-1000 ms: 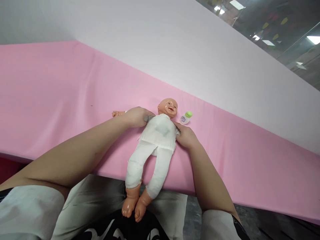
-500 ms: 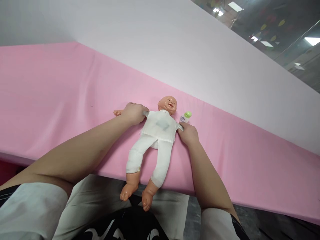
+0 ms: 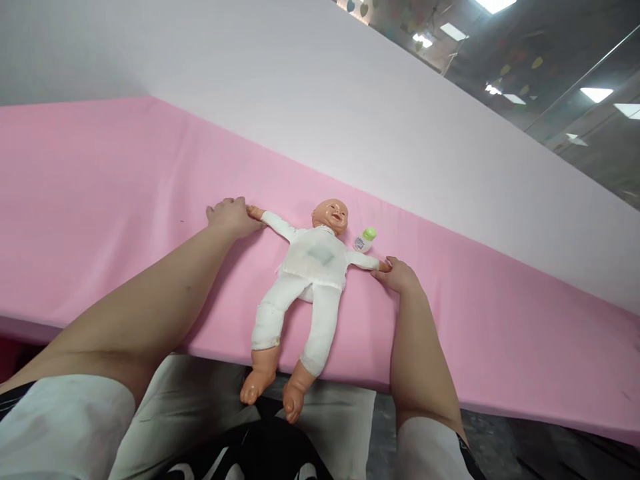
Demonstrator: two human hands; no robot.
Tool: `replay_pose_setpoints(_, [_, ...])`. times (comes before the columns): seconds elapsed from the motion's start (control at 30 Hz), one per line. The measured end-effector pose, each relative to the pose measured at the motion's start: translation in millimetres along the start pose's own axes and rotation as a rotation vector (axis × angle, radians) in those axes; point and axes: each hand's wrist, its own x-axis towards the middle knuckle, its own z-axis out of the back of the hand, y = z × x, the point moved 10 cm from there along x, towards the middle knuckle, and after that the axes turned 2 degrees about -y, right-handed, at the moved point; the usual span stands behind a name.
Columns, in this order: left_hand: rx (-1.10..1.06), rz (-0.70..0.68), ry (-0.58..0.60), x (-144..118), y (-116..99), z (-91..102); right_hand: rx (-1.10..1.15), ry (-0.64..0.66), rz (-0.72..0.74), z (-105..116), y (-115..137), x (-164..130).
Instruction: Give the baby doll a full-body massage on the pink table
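Head view, doll on pink sheet, bottle beside.

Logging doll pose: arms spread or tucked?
Spread. The doll lies face-up, both arms out sideways, left hand and right hand at its wrists.

A doll lies on its back on the worktop at the centre of the frame, head toward the wall behind, feet hanging over the near edge above the person's lap. Its arms spread to either side. The left hand rests on the worktop at the end of the doll's arm on the frame's left; the right hand touches the other arm's end. A small bottle lies just right of the doll's head, between it and the right hand.
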Motion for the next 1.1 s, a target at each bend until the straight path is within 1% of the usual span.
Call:
replay_pose_setpoints(0.07, [0.02, 0.02, 0.019, 2, 1, -3.4, 0.04, 0.028, -0.031, -2, -10, 2])
replay_pose_setpoints(0.17, [0.007, -0.025, 0.063, 0, -7, -8.6, 0.098, -0.023, -0.023, 1, -14, 4])
replay_pose_setpoints(0.3, [-0.165, -0.034, 0.092, -5, -12, -8.7, 0.187, -0.109, 0.022, 7, -12, 6])
replay_pose_setpoints(0.33, [-0.219, -0.033, 0.084, -6, -13, -7.1, 0.26, -0.125, 0.022, 7, -14, 7])
replay_pose_setpoints(0.4, [-0.321, -0.038, 0.049, -8, -14, -2.8, 0.478, -0.133, 0.01, 3, -19, 8])
replay_pose_setpoints(0.5, [-0.543, -0.008, 0.007, -8, -12, -0.1, 0.94, -0.078, -0.031, -10, -25, 12])
replay_pose_setpoints(0.57, [-0.721, 0.085, 0.013, -6, -4, -5.2, 1.206, -0.03, -0.06, -20, -24, 14])
replay_pose_setpoints(0.63, [-0.861, 0.207, 0.026, -4, 6, -13.8, 1.338, 0.001, -0.079, -25, -23, 15])
replay_pose_setpoints(0.67, [-0.909, 0.25, 0.035, -3, 8, -17.7, 1.359, 0.012, -0.082, -27, -21, 15])
replay_pose_setpoints(0.73, [-0.975, 0.274, 0.049, -1, 8, -22.2, 1.377, 0.034, -0.084, -28, -19, 15])
replay_pose_setpoints(0.93, [-1.142, 0.199, 0.062, -3, -5, -17.0, 1.418, 0.14, -0.093, -37, -16, 12])
replay_pose_setpoints(1.0, [-1.131, 0.204, 0.071, -6, -6, -16.0, 1.433, 0.139, -0.088, -37, -17, 12])
replay_pose_setpoints(1.1, [-1.071, 0.243, 0.052, -6, -2, -16.9, 1.407, 0.112, -0.072, -36, -17, 10])
